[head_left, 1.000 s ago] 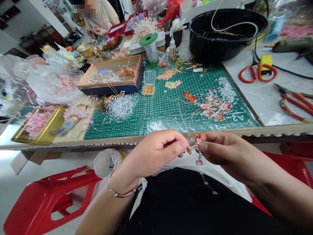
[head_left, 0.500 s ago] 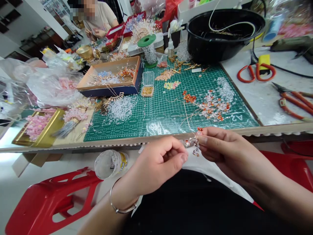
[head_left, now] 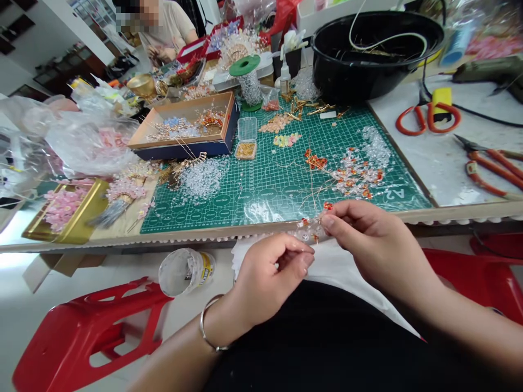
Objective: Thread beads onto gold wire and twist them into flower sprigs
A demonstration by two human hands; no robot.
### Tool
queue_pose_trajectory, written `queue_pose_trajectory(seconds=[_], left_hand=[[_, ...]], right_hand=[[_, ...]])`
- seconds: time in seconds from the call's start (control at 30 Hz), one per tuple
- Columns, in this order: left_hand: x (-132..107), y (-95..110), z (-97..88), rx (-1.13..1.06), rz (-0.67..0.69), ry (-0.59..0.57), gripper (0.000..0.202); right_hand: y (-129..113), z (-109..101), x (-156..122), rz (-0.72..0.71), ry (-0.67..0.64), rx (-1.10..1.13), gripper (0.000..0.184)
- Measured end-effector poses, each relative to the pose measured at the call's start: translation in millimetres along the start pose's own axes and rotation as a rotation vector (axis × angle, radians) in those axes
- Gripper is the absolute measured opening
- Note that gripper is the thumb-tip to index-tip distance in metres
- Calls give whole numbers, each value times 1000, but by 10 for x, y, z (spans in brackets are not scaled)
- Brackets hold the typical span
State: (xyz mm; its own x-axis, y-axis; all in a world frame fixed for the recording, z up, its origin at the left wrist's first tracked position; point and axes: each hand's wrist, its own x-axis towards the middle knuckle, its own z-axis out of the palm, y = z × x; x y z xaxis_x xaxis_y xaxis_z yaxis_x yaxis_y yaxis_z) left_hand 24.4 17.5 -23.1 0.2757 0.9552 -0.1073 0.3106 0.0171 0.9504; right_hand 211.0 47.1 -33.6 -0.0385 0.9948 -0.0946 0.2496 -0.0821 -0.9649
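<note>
My right hand [head_left: 368, 234] pinches a beaded wire sprig [head_left: 304, 222] between thumb and forefinger. Orange and clear beads show on the sprig, which sits just over the table's front edge. My left hand [head_left: 273, 275], with a silver bangle at its wrist, is curled close below and left of the sprig. Its thumb and forefinger tips come together; whatever lies between them is too small to make out. Just beyond the right hand, a pile of clear and orange beaded pieces [head_left: 353, 177] lies on the green cutting mat [head_left: 261, 204], beside orange beads on wire [head_left: 315, 160].
Left on the mat are clear beads [head_left: 202, 179] and an open cardboard box [head_left: 180, 148] of beadwork. A black basin [head_left: 343, 76] stands behind. Red-handled pliers [head_left: 490, 169] and scissors [head_left: 427, 120] lie right. Below are a red stool [head_left: 61, 326] and a bucket [head_left: 175, 272]. Another person sits far left.
My right hand has risen slightly toward the mat and left with the sprig, which now lies more sideways. My left hand has shifted a little, its fingers still together.
</note>
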Motion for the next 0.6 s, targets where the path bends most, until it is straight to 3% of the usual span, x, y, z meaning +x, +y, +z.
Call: queue_pose_trajectory(seconds=[0.07,0.13,0.23,0.27,0.33,0.43,0.5,0.6], left_hand=[[-2,-52,33,-359,-269,-56,21],[-17,-114,66,-589,-450,-119,28],[-81,-112,62,-537,-496,-251,23],[-109,-68,36,-399,-414,-283,20],[-158,78,-55,-14,-91,-271,15],[-156,342,-229,459,439,-127,10],[-78,466,-318,662,594,-30,10],[129,524,-381,915,655,154,19]], right_hand=[[-15,4,-5,-91,80,-167,16],[-6,-4,3,-177,156,-324,15],[37,-32,41,-239,207,-468,14],[50,-40,53,-240,200,-482,14],[62,-51,62,-229,148,-492,13],[52,-67,21,-196,-12,-490,17],[44,-91,-29,-136,-161,-453,20],[53,-158,-99,-15,-383,-326,25]])
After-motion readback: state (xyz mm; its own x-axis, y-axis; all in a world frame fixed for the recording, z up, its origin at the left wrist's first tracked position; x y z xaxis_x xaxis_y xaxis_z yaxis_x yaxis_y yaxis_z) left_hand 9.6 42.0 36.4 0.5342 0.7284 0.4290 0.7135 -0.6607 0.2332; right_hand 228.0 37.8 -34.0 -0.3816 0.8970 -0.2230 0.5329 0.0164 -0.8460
